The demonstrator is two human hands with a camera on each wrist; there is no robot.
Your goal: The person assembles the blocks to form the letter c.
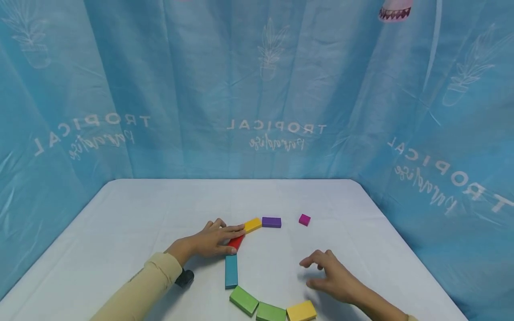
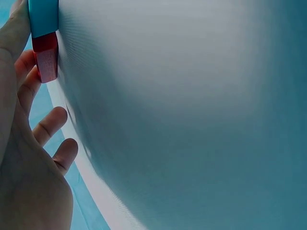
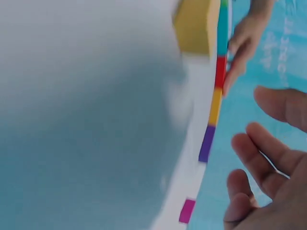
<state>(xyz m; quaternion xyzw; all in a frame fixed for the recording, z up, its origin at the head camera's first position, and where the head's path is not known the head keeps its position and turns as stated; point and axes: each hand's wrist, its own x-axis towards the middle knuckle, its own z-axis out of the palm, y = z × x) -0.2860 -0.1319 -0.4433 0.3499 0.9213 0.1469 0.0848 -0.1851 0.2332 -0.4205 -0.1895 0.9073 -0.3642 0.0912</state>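
My left hand (image 1: 210, 240) is at the red block (image 1: 236, 242), its thumb near one end and its forefinger near the other, pinching it. In the left wrist view the red block (image 2: 46, 60) meets the blue block (image 2: 44, 18), with fingertips behind it. Beyond the red block lie a yellow-orange block (image 1: 252, 225) and a purple block (image 1: 271, 222). My right hand (image 1: 335, 276) hovers over the table, fingers loosely bent and holding nothing. Nearest to it is a yellow block (image 1: 302, 310); a magenta block (image 1: 304, 220) lies farther off.
Two green blocks, a left one (image 1: 244, 300) and a right one (image 1: 271, 312), continue the curved row between the blue and yellow blocks. A white cloth covers the table (image 1: 152, 205). Blue printed curtains (image 1: 217, 98) hang behind it and along both sides.
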